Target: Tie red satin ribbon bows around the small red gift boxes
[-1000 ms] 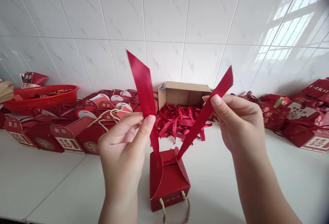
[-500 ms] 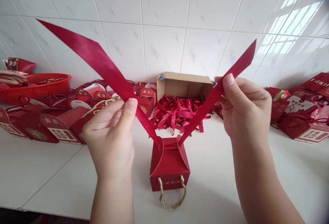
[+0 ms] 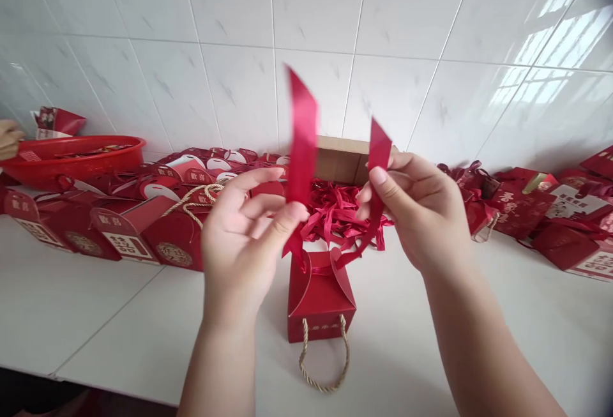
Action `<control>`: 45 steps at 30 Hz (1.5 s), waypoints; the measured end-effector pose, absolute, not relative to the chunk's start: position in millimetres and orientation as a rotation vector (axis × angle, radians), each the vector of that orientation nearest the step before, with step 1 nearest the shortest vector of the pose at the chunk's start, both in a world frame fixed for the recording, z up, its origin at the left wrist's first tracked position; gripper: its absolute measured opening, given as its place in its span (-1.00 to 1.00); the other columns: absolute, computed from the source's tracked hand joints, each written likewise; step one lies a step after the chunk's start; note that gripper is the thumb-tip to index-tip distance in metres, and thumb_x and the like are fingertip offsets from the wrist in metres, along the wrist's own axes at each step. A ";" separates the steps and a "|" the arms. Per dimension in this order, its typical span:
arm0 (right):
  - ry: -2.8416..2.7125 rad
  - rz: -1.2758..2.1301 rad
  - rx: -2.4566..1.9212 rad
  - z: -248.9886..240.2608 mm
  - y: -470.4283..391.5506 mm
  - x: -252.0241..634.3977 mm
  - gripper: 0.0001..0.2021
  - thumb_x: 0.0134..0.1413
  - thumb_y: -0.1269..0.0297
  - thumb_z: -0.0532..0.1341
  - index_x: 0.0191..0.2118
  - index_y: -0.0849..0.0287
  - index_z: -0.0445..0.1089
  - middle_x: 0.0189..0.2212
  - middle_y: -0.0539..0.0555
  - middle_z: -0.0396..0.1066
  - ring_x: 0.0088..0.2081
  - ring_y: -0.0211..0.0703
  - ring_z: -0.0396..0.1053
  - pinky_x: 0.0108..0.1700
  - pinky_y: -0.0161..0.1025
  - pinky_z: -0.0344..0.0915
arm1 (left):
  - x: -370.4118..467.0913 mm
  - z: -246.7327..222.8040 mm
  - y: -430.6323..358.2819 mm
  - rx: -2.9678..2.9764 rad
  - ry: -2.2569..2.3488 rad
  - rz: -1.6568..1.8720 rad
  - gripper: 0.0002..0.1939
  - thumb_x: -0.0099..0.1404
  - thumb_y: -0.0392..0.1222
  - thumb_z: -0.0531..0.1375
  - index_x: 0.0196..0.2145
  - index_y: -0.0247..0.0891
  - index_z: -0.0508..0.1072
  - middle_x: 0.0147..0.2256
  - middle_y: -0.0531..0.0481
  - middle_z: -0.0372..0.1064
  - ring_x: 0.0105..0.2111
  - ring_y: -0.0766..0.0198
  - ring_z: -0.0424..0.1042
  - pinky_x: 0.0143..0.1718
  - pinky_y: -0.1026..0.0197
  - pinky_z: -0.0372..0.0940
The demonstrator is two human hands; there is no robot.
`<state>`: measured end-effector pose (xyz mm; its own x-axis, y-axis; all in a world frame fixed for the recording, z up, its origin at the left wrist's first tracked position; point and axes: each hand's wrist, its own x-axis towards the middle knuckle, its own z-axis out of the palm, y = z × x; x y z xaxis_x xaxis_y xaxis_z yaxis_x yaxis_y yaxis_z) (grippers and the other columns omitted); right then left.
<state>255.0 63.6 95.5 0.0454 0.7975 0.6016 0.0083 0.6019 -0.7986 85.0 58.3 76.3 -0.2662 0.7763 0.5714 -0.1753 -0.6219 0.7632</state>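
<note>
A small red gift box (image 3: 323, 295) stands upright on the white tabletop, its gold rope handle (image 3: 323, 382) hanging at the front. One red ribbon (image 3: 302, 142) runs through the holes in its top flaps, with a loose end rising on each side. My left hand (image 3: 251, 232) pinches the left end between thumb and fingers, above the box's left side. Between thumb and fingers of my right hand (image 3: 416, 206), the right end is held, its cut tip pointing up. The left end is slightly blurred.
Behind the box lies a cardboard carton (image 3: 342, 158) on its side, with a heap of red ribbons (image 3: 335, 209) spilling out. Rows of red gift boxes (image 3: 124, 232) fill the left; more boxes (image 3: 520, 203) are at right. Another person's hand (image 3: 8, 139) is by a red basin (image 3: 81, 158).
Both hands have come closer together above the box, each still pinching its ribbon end. The ribbon ends now point more upright and the right one hangs slacker. The view has shifted slightly.
</note>
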 end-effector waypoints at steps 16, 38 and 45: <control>-1.785 0.920 -0.529 91.0 62.2 248.6 -0.87 0.17 0.34 0.20 -0.27 0.14 0.53 -0.37 0.03 0.45 -0.34 -0.26 0.40 -0.32 -0.31 0.35 | 83.0 76.4 55.6 1.484 0.959 1.565 -0.22 -0.02 -0.16 0.39 0.13 -0.09 0.18 -0.46 0.07 0.46 -0.37 0.18 0.51 -0.33 0.22 0.38; -1.851 0.440 -0.599 79.5 73.9 260.3 -0.80 0.21 0.36 0.11 -0.15 0.13 0.48 -0.07 0.08 0.47 0.01 -0.06 0.38 -0.02 -0.12 0.36 | 79.7 70.6 64.8 1.553 0.826 1.785 -0.46 0.33 0.04 0.06 0.21 -0.13 0.14 -0.33 -0.03 0.42 -0.20 0.19 0.44 -0.12 0.10 0.33; -1.569 0.585 -1.477 37.8 46.1 326.9 -0.75 0.09 0.18 0.13 -0.48 0.19 0.44 -0.52 0.06 0.45 -0.42 -0.14 0.40 -0.43 -0.26 0.26 | -5.1 50.0 68.9 2.198 1.715 1.791 -0.34 0.18 -0.14 0.21 0.22 -0.11 0.14 -0.45 0.09 0.28 -0.40 0.23 0.35 -0.14 0.13 0.29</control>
<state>326.9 46.1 37.8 0.0923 0.9572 0.2744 0.5441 0.1823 -0.8189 -5.1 68.9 50.0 -0.1120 0.5891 0.8003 0.7738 -0.4535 0.4421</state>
